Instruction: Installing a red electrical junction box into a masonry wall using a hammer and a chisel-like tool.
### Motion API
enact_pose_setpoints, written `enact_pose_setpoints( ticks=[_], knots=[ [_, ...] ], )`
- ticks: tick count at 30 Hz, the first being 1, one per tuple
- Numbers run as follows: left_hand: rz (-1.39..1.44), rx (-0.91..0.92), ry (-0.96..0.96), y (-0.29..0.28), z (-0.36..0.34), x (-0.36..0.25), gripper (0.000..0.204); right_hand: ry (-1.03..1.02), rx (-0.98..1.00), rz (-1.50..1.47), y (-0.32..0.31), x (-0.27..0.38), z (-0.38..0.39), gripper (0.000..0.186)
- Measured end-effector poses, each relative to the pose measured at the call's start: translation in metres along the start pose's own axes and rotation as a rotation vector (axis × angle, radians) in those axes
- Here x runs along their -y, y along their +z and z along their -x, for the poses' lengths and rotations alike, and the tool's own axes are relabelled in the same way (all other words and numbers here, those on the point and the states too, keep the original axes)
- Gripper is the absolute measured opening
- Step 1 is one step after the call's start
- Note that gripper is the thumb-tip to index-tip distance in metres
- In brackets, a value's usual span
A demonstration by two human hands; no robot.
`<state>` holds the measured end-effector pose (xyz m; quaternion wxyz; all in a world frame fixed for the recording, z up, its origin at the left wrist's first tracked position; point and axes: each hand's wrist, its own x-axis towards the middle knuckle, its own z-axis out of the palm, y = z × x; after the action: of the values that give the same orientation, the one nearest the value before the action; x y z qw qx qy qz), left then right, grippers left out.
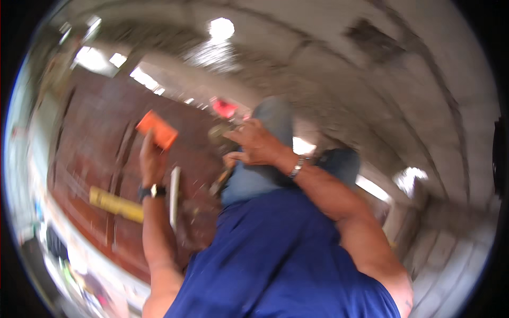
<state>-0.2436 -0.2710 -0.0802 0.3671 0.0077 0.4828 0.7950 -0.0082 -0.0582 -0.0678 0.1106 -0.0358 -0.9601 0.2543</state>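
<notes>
My left hand (pixel 151 151) grips an orange rectangular block (pixel 156 130) over a reddish-brown panelled wooden surface (pixel 93 127). My right hand (pixel 254 146) is in front of my grey-blue trouser leg (pixel 273 108), its blurred fingers apart, near a small olive-brown object (pixel 220 132) that I cannot make out. Below my left hand a long yellow bar (pixel 116 204) lies across the panel, and a narrow white strip (pixel 174 199) lies to the right of my left wrist.
A pink-red object (pixel 224 108) and small scattered items sit by the panel's far edge. Grey concrete surfaces (pixel 440 106) curve across the top and right, with bright patches. Pale, cluttered items (pixel 79 273) show at the lower left rim. The picture is motion-blurred.
</notes>
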Motion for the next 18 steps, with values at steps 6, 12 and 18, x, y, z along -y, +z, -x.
enact_pose_setpoints(
  ticks=[6,12,18],
  knots=[
    [0.057,0.341,-0.238,0.123,0.002,0.043,0.045,0.584,-0.466,-0.009,-0.086,-0.067,0.121,0.048],
    [-0.100,0.726,-0.389,0.302,0.009,0.106,0.048,1.265,-0.222,0.327,-0.080,-0.078,0.280,0.049],
    [-0.117,0.729,-0.290,0.442,0.001,0.147,0.056,1.041,-0.507,0.451,-0.041,-0.085,0.310,0.032]
  ],
)
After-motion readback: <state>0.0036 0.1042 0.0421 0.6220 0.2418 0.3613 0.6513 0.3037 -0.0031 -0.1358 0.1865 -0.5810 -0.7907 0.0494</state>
